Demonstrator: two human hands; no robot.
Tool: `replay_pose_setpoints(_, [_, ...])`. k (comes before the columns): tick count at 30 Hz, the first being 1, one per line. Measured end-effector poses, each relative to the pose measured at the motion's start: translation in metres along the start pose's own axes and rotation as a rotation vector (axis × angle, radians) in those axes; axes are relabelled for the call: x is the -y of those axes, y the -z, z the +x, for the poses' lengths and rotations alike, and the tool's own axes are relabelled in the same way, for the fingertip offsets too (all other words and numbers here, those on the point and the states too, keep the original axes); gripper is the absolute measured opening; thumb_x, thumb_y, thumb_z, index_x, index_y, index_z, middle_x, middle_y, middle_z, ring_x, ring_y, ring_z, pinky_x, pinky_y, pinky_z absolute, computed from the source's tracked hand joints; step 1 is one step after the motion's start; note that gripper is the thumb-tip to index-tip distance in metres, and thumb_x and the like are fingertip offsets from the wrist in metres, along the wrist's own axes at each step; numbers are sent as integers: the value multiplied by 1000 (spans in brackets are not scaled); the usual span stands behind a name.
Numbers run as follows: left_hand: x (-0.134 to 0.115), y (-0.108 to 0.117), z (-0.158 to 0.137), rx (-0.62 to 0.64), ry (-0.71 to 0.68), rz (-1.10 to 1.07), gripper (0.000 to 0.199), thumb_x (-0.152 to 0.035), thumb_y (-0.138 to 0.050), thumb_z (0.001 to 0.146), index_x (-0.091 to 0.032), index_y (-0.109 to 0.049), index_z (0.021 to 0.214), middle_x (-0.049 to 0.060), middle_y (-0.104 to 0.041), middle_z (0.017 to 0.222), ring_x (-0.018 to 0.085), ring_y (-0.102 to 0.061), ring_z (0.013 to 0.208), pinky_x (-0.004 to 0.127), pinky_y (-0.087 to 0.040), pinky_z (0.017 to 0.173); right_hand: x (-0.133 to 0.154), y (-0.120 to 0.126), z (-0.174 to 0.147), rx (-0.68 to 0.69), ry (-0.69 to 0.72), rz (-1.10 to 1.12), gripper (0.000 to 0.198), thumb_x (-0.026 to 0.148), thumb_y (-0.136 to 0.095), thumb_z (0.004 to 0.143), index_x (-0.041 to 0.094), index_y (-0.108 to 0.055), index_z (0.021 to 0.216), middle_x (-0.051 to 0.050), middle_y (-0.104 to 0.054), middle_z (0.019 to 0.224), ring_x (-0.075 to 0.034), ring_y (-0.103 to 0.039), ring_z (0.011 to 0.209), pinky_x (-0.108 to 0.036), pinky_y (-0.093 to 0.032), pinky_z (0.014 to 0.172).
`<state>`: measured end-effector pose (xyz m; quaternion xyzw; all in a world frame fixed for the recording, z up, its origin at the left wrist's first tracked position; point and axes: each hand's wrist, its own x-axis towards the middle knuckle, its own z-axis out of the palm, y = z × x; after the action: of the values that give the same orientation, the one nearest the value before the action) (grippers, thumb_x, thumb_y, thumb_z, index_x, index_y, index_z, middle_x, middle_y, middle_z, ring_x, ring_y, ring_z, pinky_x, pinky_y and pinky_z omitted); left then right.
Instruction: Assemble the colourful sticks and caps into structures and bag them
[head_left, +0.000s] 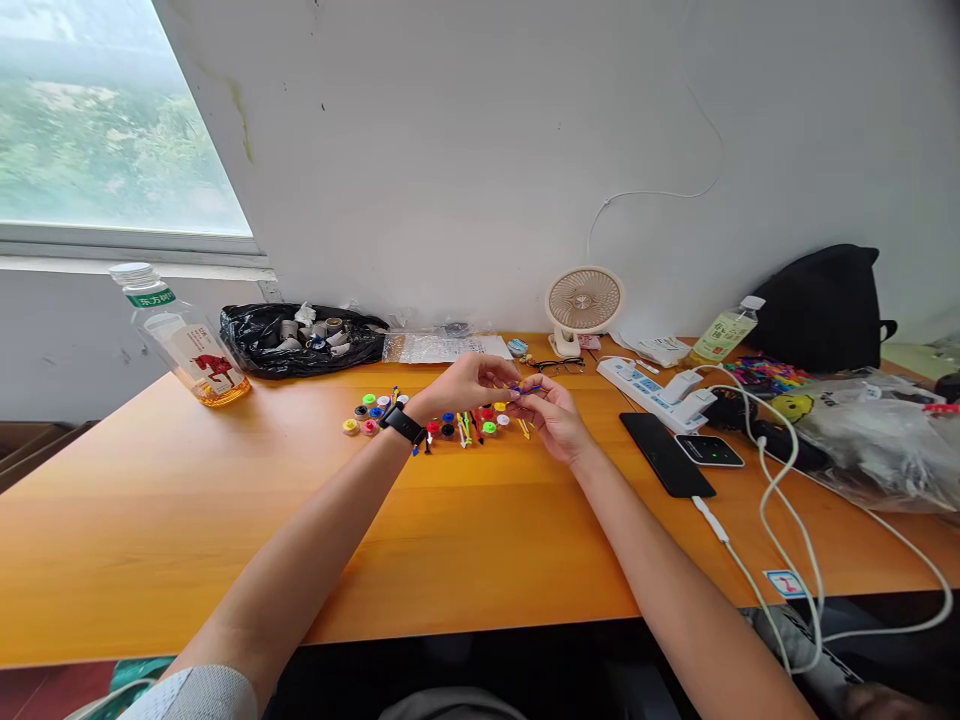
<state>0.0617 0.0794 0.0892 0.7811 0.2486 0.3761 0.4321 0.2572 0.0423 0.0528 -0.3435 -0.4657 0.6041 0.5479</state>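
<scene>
My left hand (pixel 474 386), with a black watch on its wrist, and my right hand (pixel 553 416) meet above the middle of the table. Their fingertips pinch a small dark-blue piece (pixel 527 389); its exact kind is too small to make out. Below and beside the hands lie several small round pieces in mixed colours, among them a yellow one (pixel 351 427) and a green one (pixel 490 429). Thin arrow-shaped sticks lie among them, such as a white one (pixel 463 432) and a yellow one (pixel 523 429). My left hand and wrist hide part of this group.
A large tea bottle (pixel 199 355) and a black plastic bag (pixel 300 345) stand left. Behind the hands are a small fan (pixel 584 300) and glasses (pixel 559 364). A power strip (pixel 651 393), phone (pixel 667 454), looping white cables and clear plastic bags (pixel 885 440) occupy the right.
</scene>
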Motion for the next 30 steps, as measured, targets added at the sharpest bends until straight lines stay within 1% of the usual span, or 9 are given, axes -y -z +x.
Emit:
replay_pose_setpoints(5, [-5, -2, -1, 61, 0, -16, 32, -30, -81, 85, -10, -74, 109, 9, -76, 91, 16, -70, 81, 27, -55, 75, -1, 0, 0, 28, -13, 12, 41, 25, -92, 62, 21, -55, 80, 3, -71, 75, -12, -67, 63, -22, -53, 59])
replay_pose_setpoints(9, [-10, -12, -1, 62, -93, 90, 29, -26, -71, 92, -13, -72, 118, 7, -74, 92, 15, -67, 80, 26, -54, 74, -1, 1, 3, 31, 2, 48, 38, 20, -85, 64, 21, -50, 78, 6, -59, 71, -6, -48, 55, -16, -35, 49])
replay_pose_setpoints(12, [-11, -18, -2, 46, -143, 204, 29, -22, -65, 95, -15, -71, 123, 7, -73, 95, 15, -67, 81, 26, -53, 75, 0, 2, 4, 42, 0, 18, 33, 18, -78, 65, 21, -48, 79, 7, -54, 69, -5, -35, 53, -17, -24, 47])
replay_pose_setpoints(14, [-10, -18, -2, 12, -156, 293, 27, -20, -61, 96, -17, -71, 121, 8, -72, 104, 15, -68, 84, 27, -54, 78, 1, 4, 4, 61, -13, -37, 30, 20, -72, 66, 22, -48, 83, 7, -53, 68, -5, -32, 52, -18, -22, 48])
replay_pose_setpoints(16, [-9, -17, -3, -28, -143, 349, 22, -18, -60, 95, -16, -72, 113, 9, -71, 109, 15, -68, 87, 28, -55, 81, 0, 10, 6, 61, -30, -139, 30, 24, -67, 70, 24, -50, 94, 8, -53, 67, -7, -30, 50, -19, -22, 48])
replay_pose_setpoints(19, [-4, -17, -4, -7, -86, 358, 7, -17, -66, 89, -15, -71, 94, 7, -72, 97, 16, -69, 83, 27, -55, 77, -6, 25, 11, -25, -4, -403, 47, 32, -61, 78, 26, -46, 122, 10, -54, 66, -10, -35, 49, -20, -28, 49])
replay_pose_setpoints(22, [1, -28, -6, 89, -34, 341, 2, -15, -70, 84, -15, -68, 85, 5, -73, 87, 16, -69, 79, 24, -53, 71, -15, 41, 17, -87, 44, -703, 58, 32, -57, 81, 25, -39, 136, 9, -55, 68, -14, -48, 56, -23, -37, 53])
replay_pose_setpoints(27, [9, -51, -8, 170, -16, 373, 8, -19, -74, 85, -16, -67, 82, 3, -72, 84, 14, -65, 73, 24, -48, 65, -21, 49, 17, 20, 73, -991, 65, 22, -59, 81, 21, -41, 144, 4, -59, 80, -15, -57, 63, -26, -43, 60])
replay_pose_setpoints(30, [13, -51, -9, 235, -3, 426, 10, -23, -76, 87, -16, -70, 83, 2, -73, 82, 14, -64, 72, 24, -47, 67, -18, 48, 15, -7, 106, -1141, 54, 22, -62, 84, 19, -52, 137, -1, -64, 89, -16, -59, 71, -27, -44, 65])
